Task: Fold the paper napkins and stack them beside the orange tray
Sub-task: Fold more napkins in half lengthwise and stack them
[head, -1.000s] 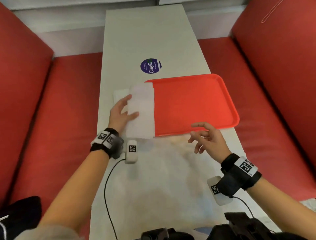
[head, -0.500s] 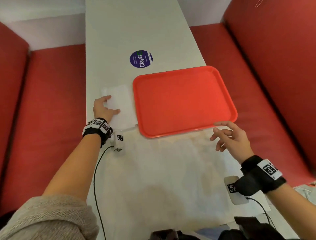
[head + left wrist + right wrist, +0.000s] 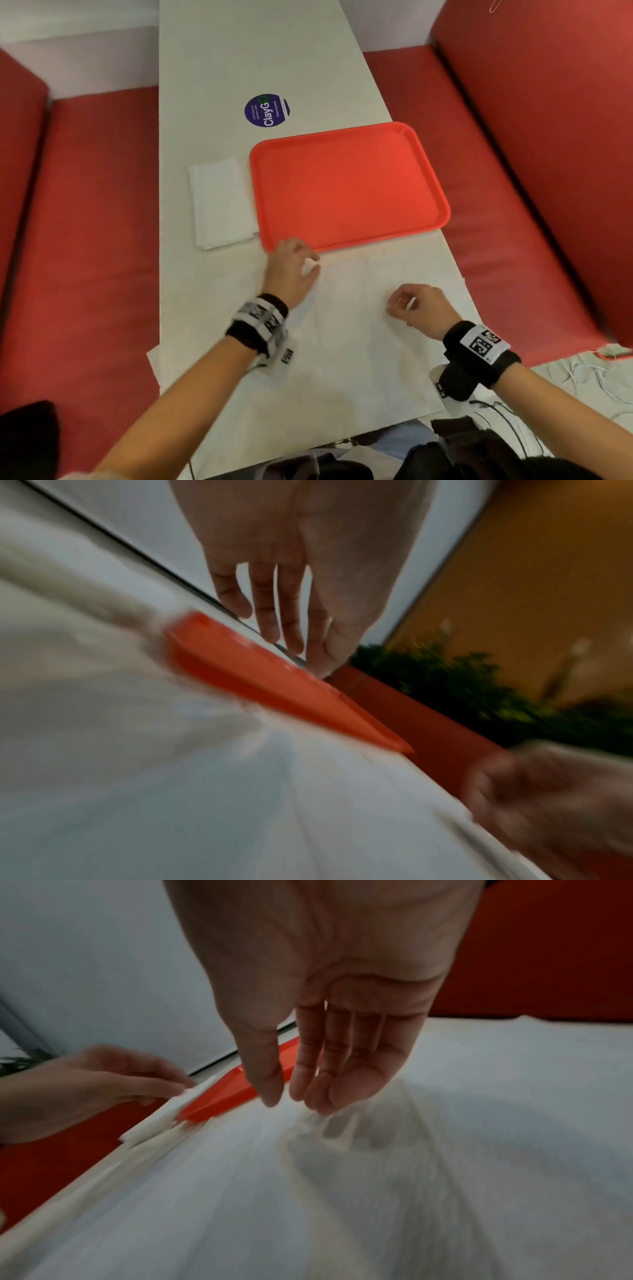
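The orange tray (image 3: 346, 185) lies across the white table (image 3: 260, 51). A stack of folded napkins (image 3: 222, 202) sits flat against the tray's left side. Several unfolded napkins (image 3: 342, 349) cover the near part of the table. My left hand (image 3: 294, 267) is at the tray's near-left corner and pinches a raised corner of the top unfolded napkin (image 3: 164, 1112). My right hand (image 3: 411, 305) is over the middle of that sheet, thumb and fingertips (image 3: 322, 1104) drawn together on a small pucker of paper (image 3: 308, 1123). The left wrist view is blurred.
A round blue sticker (image 3: 267, 110) is on the table beyond the tray. Red bench cushions (image 3: 89, 240) run along both long sides of the table. Dark clothing and cables lie at the near edge (image 3: 479, 445).
My left hand has left the folded stack and moved right to the tray's near-left corner. My right hand has come left and nearer, down onto the unfolded sheet.
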A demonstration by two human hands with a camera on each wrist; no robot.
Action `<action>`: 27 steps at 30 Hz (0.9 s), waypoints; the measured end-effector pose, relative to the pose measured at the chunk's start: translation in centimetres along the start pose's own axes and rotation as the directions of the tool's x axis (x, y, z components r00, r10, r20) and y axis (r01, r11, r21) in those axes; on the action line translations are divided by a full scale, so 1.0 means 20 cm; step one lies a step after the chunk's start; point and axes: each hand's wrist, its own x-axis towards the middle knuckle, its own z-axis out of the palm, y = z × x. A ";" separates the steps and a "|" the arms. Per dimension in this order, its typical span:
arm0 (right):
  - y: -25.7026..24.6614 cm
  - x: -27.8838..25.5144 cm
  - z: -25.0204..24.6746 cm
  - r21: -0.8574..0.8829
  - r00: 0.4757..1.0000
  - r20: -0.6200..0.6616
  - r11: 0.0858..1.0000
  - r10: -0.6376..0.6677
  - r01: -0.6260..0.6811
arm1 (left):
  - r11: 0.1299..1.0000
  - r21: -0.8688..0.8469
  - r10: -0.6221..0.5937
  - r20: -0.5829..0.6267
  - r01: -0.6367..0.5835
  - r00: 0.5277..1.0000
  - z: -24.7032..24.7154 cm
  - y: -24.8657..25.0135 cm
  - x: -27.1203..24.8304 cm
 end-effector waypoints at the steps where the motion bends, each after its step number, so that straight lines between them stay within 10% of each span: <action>1: -0.02 -0.02 0.04 0.013 0.999 0.036 1.000 -0.019 0.019 | 1.000 -0.003 -0.003 0.072 0.003 0.997 0.07 0.06 -0.04; 6: -0.04 -0.07 0.20 0.002 0.995 0.057 0.996 -0.084 0.084 | 0.965 0.252 -0.155 0.338 0.069 0.928 0.28 0.21 -0.19; 15: 0.02 -0.08 0.26 -0.037 0.988 0.022 0.987 -0.154 0.155 | 0.841 0.499 -0.357 0.222 0.209 0.907 0.28 0.21 -0.20; 22: 0.05 -0.07 0.25 0.164 0.994 -0.019 0.981 -0.105 0.107 | 0.961 0.045 -0.276 0.230 0.273 0.933 0.21 0.18 -0.22; 27: 0.06 -0.08 0.23 0.272 0.994 -0.019 0.956 -0.108 0.109 | 0.772 -0.403 -0.406 0.282 0.492 0.869 0.13 0.20 -0.26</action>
